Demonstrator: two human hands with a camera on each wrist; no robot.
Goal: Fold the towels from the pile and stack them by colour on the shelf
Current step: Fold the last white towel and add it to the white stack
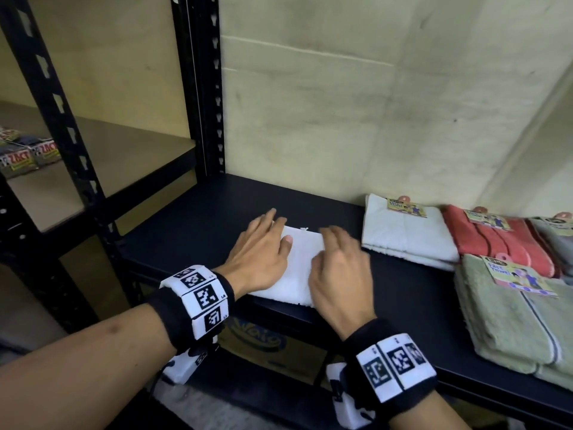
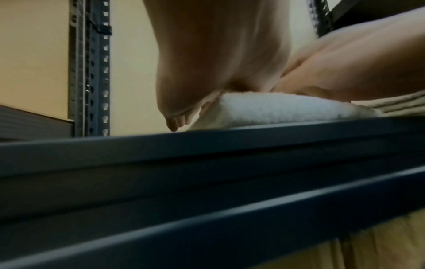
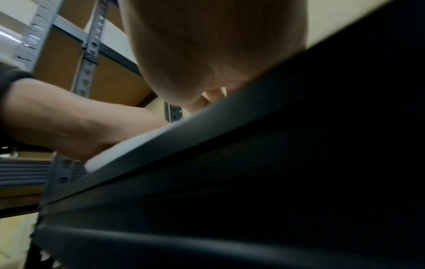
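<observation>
far left, on the pale board of the neighbouring rack, sit flat printed packets point(image 1: 29, 153), glossy and blurred. next comes the black slotted metal upright point(image 1: 198, 88), then the dark, smooth shelf point(image 1: 198, 225) you are working on.

your left hand point(image 1: 259, 256) lies flat on the left part of the white towel point(image 1: 299, 268), fingers straight and spread, palm pressing the nubbly terry; from the left wrist view the towel point(image 2: 264, 111) shows as a thick, soft fold with a rounded edge near the shelf's front lip. your right hand point(image 1: 338, 271) rests on the towel's right part with fingers loosely bent, clasping nothing. the towel is a small folded rectangle, lying just beside the shelf's front edge.

to the right, apart from it, lies a folded pale white towel point(image 1: 406, 234) with a card tag, then a coral-red ribbed one point(image 1: 496, 240), and nearest you a sage green one point(image 1: 508, 318) with a dark stripe. a grey towel point(image 1: 558, 237) shows at the far right edge.

below the shelf sits a cardboard box point(image 1: 266, 342).
</observation>
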